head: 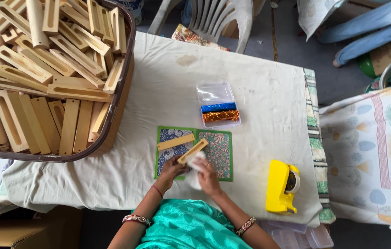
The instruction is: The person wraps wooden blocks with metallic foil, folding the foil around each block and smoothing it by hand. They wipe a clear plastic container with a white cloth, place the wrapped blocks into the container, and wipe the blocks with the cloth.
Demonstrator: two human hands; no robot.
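Observation:
My left hand (171,170) grips the near end of a slotted wooden piece (192,151), which slants up to the right over two green-bordered patterned sheets (218,152). My right hand (208,176) presses a white cloth (197,162) against that piece. A second wooden piece (175,142) lies flat on the left sheet, just above my left hand.
A large basket (122,92) heaped with several wooden slotted pieces fills the table's left side. A clear plastic box (218,103) holding blue and orange foil rolls sits behind the sheets. A yellow tape dispenser (280,186) stands at right. A white plastic chair (214,18) is beyond the table.

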